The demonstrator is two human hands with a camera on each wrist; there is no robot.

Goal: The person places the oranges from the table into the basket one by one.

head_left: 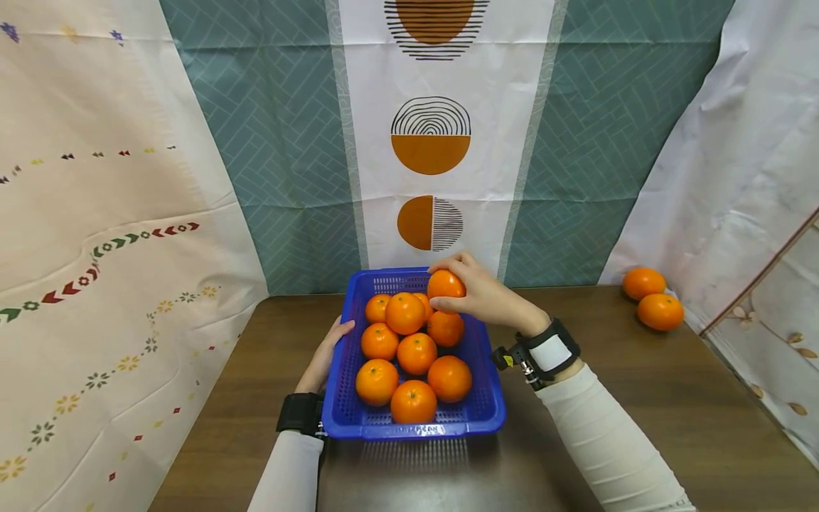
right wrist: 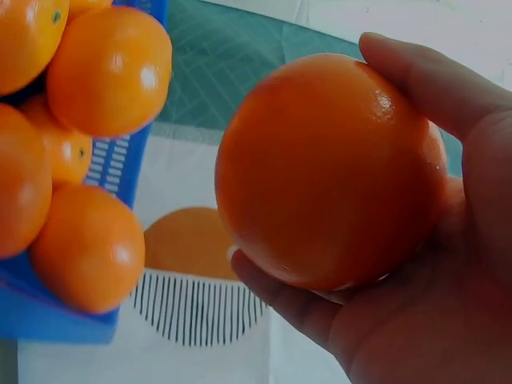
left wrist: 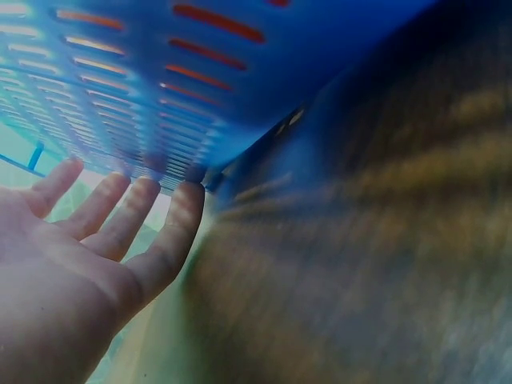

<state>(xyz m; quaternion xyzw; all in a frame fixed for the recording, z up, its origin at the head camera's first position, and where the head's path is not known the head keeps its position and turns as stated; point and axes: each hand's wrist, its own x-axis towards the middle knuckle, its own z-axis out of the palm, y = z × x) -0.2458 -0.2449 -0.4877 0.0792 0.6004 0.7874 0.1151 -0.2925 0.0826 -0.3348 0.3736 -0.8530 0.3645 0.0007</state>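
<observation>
A blue plastic basket point(head_left: 414, 431) with slotted walls sits on the table, filled with several oranges point(head_left: 417, 354). My left hand point(head_left: 326, 353) holds the basket's left side, its thumb at the rim. In the left wrist view, the fingers point(left wrist: 164, 240) lie against the slotted outer wall. Above the basket's back right corner, my right hand point(head_left: 476, 295) grips an orange point(head_left: 446, 284) between thumb and fingers. The right wrist view shows this orange point(right wrist: 328, 172) large in the grasp, apart from the oranges point(right wrist: 88, 248) in the basket.
Two more oranges point(head_left: 652, 299) lie at the back right of the brown wooden table point(head_left: 614, 355), beside the curtain. Patterned cloth point(head_left: 294, 156) hangs behind the table, with more cloth point(head_left: 128, 284) along the left side.
</observation>
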